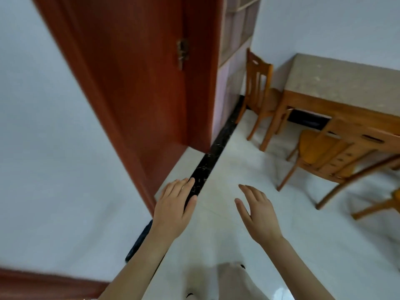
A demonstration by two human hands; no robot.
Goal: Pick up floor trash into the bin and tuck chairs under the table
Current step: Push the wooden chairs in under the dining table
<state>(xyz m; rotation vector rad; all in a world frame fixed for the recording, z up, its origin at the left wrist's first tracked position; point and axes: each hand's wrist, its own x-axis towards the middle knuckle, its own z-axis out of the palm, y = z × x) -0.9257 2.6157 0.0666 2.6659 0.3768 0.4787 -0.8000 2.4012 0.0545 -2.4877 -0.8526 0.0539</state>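
My left hand (174, 207) and my right hand (258, 213) are both stretched out in front of me over the pale floor, fingers straight and holding nothing. A wooden table (337, 83) with a light stone-like top stands at the right. One wooden chair (258, 87) sits at the table's far end, near the wall. A second wooden chair (331, 154) stands on the near side of the table, its back towards me. Part of a third chair (381, 204) shows at the right edge. No trash and no bin are in view.
A reddish-brown door frame (134, 83) rises on the left beside a white wall (43, 126). A black skirting strip (207, 163) runs along the wall base. A pale shelf unit (236, 40) stands behind the door frame. Pale floor (238, 161) lies between me and the chairs.
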